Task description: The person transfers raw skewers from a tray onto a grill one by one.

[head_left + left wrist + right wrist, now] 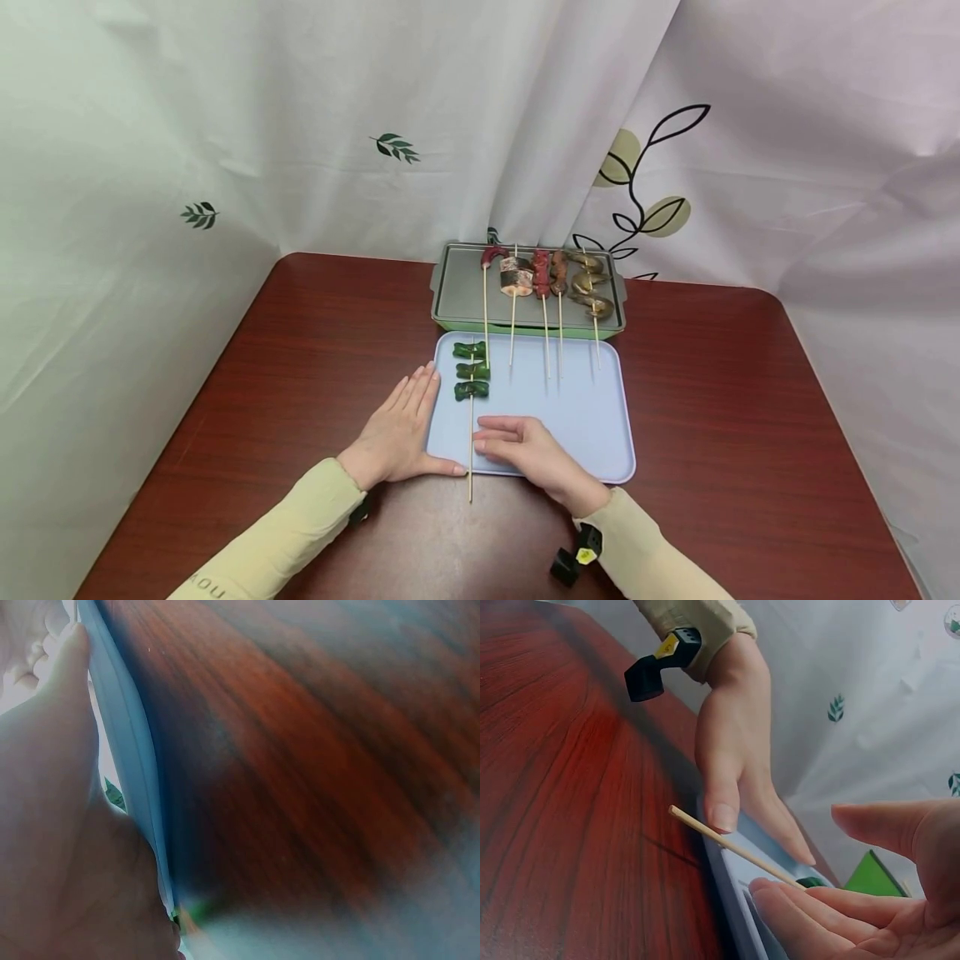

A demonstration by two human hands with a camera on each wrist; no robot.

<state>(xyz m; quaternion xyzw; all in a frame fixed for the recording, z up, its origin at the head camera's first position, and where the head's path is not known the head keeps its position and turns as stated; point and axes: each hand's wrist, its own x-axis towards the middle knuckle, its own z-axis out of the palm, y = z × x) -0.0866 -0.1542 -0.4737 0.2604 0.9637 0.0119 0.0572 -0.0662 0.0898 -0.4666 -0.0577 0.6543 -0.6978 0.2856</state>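
Note:
A skewer of green pepper pieces [472,389] lies along the left side of a pale blue tray [570,425], its bare stick passing over the near rim. My left hand [397,437] rests at the tray's left edge with straight fingers. Its thumb [721,814] touches or nearly touches the stick [742,855] at the near rim. Just right of the stick is my right hand [528,454], fingers slightly bent. The right wrist view has its thumb [877,823] well apart from the fingers, pinching nothing. In the left wrist view, the left hand [52,802] hides most of the tray [124,712].
Behind the tray stands a grey grill pan [459,292]. On it lie skewers of a curved red piece [491,255], a black-and-white chunk [516,279], red meat [541,273], brown meat [558,273] and shrimp [588,283], sticks overhanging the tray. Curtains [337,125] hang behind the table [712,400].

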